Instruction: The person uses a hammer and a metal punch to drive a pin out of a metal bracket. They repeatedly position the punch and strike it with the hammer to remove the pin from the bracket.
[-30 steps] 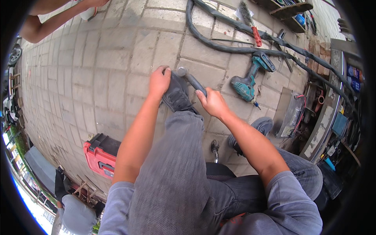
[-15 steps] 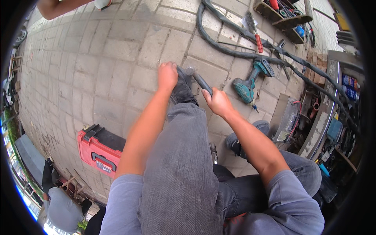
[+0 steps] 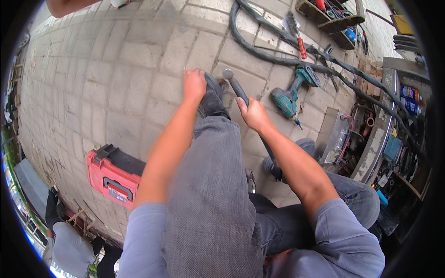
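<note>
My right hand is wrapped round the dark handle of a hammer, its thumb along the shaft. The hammer's round metal head points away from me, just right of the toe of a black shoe. The handle's lower end passes behind my right forearm. Close against the left side of that shoe's toe, my left hand is closed with its fingers curled down. Whatever those fingers grip is hidden by the hand and the shoe.
A teal cordless drill lies right of the hammer. Beyond it are a red-handled tool and a thick black cable. A red toolbox stands at left, a wooden tool tray at far right. Another person is at lower left.
The hammer head has lifted a little away from the shoe, and more of its handle now shows below my right hand. My left hand stays beside the shoe. The whole view has shifted slightly.
</note>
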